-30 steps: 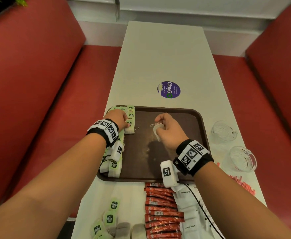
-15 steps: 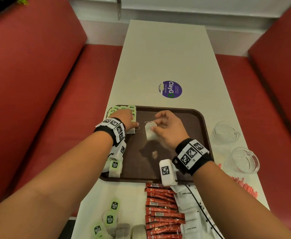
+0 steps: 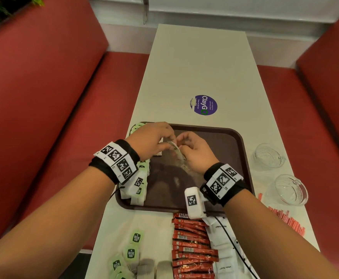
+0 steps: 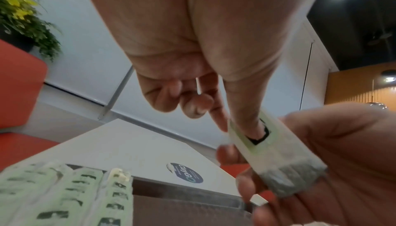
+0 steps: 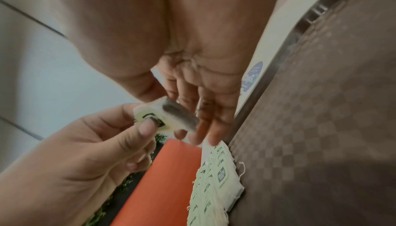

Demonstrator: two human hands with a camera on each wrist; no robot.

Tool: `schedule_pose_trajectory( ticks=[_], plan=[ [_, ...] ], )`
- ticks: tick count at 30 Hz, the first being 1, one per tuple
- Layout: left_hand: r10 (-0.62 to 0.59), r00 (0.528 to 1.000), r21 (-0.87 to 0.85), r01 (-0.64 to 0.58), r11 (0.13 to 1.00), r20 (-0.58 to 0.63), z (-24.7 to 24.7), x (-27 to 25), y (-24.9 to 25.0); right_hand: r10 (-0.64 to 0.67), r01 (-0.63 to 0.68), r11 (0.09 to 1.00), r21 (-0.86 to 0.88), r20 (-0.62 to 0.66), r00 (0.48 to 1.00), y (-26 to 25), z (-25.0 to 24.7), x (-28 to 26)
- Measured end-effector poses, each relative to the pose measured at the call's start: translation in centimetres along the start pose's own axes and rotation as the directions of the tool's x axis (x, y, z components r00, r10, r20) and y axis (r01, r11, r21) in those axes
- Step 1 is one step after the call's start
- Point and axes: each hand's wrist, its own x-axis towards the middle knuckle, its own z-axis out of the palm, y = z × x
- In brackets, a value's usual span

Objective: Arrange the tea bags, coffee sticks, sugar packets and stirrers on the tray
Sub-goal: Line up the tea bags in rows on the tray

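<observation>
Tea-bag step in hand. My left hand (image 3: 152,140) and right hand (image 3: 194,153) both pinch one white paper tea bag with green tag (image 4: 268,158), fingers curled, above the brown plastic tray (image 3: 237,150). Next: lay it beside the green-tagged tea bag row (image 5: 216,178) at the tray's left edge; sticks wait on the counter (image 3: 194,67).
</observation>
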Motion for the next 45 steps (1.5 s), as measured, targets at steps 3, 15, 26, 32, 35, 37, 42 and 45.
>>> schedule_pose_trajectory(
  ticks=[3,15,26,32,35,37,42,45],
  plan=[
    [-0.08,0.997,0.069,0.081,0.994,-0.013,-0.9,-0.4,-0.1,-0.032,0.03,0.996,-0.089,-0.02,0.999,-0.2,0.1,-0.2],
    [-0.195,0.974,-0.103,0.184,0.978,-0.112,-0.2,-0.7,-0.9,-0.118,0.098,0.945,-0.311,-0.047,0.992,1.1,0.2,-0.5],
    [-0.424,0.882,0.348,0.339,0.874,0.206,2.7,2.4,-4.4,0.014,0.11,0.85,-0.515,0.231,0.973,1.9,-0.9,-6.1],
    [-0.513,0.855,0.353,0.458,0.816,0.075,3.9,3.5,-5.5,0.059,0.208,0.761,-0.615,0.385,0.921,2.4,0.0,-9.1],
    [-0.532,0.847,0.328,0.499,0.802,0.013,5.2,3.6,-5.0,0.077,0.261,0.701,-0.663,0.435,0.897,3.1,0.8,-10.7],
    [-0.532,0.846,0.383,0.479,0.79,0.039,6.0,3.8,-4.7,0.102,0.274,0.675,-0.685,0.454,0.885,3.8,1.2,-11.8],
    [-0.558,0.829,0.359,0.51,0.782,0.036,6.3,3.6,-4.1,0.156,0.288,0.63,-0.721,0.481,0.863,4.7,1.8,-14.4],
    [-0.516,0.857,0.299,0.493,0.817,-0.001,5.1,2.0,-2.5,0.163,0.352,0.562,-0.748,0.517,0.84,4.9,2.9,-15.7]
  ],
)
